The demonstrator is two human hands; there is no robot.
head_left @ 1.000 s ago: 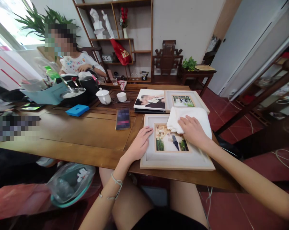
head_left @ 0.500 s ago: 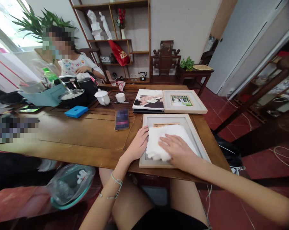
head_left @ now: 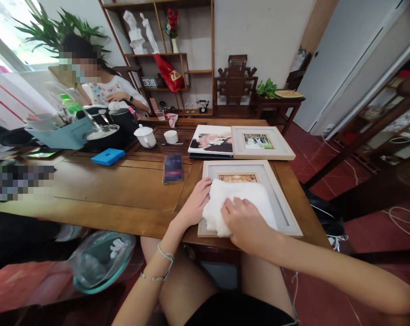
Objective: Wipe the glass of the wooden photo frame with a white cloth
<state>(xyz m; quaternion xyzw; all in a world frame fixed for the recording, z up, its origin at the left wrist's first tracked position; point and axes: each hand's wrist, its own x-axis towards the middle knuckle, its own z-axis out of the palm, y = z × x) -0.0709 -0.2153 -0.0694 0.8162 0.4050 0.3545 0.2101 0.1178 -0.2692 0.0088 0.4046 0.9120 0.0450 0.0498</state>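
A light wooden picture frame (head_left: 276, 185) lies flat at the table's front edge, close to my body. Over its middle and lower part a white cloth (head_left: 255, 194) is spread, leaving only the top of the brownish picture (head_left: 237, 178) uncovered. My right hand (head_left: 242, 222) presses down on the cloth with bent fingers and holds it against the frame. My left hand (head_left: 196, 203) grips the frame's left edge, its fingers together over the rim and touching the cloth's side. The thumb of the left hand is hard to make out.
Behind the frame lie a second framed photo (head_left: 286, 142) and a photo board (head_left: 211, 141). A phone (head_left: 173, 168), blue block (head_left: 108, 156), white teapot (head_left: 145, 136) and cup (head_left: 171, 136) stand to the left. A lined bin (head_left: 103, 262) is below. Another person sits across the table.
My right hand has drawn the cloth slightly toward me and left, its fingers now more bent. More of the picture's top shows. My left hand has stayed at the frame's edge.
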